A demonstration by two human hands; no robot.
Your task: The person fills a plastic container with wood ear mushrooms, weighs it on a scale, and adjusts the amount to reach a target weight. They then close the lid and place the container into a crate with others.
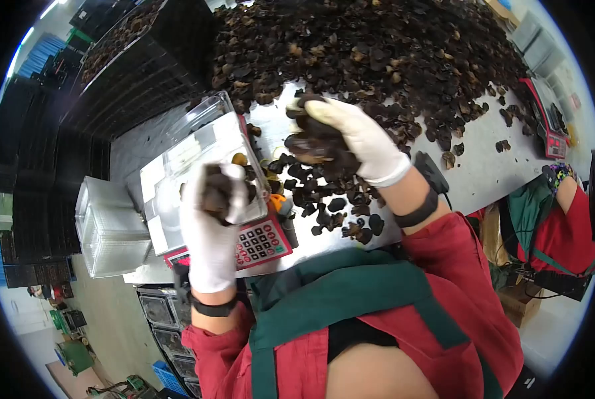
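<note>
My left hand (207, 223), in a white glove and smeared by motion, is closed around dark wood ear mushrooms (216, 193). It is over a clear plastic box (171, 166) that sits on a red digital scale (264, 245). In its white glove, my right hand (364, 139) grips a larger handful of wood ear mushrooms (324, 143) above the table. Loose mushrooms (340, 213) lie scattered below it, near the table's front edge. A few pieces show at the right side of the box.
A big heap of mushrooms (364, 53) covers the back of the metal table (470, 179). Stacked clear boxes (111, 229) stand left of the scale, below black crates (151, 66). At right are another red scale (549, 126) and a person's red sleeve (567, 233).
</note>
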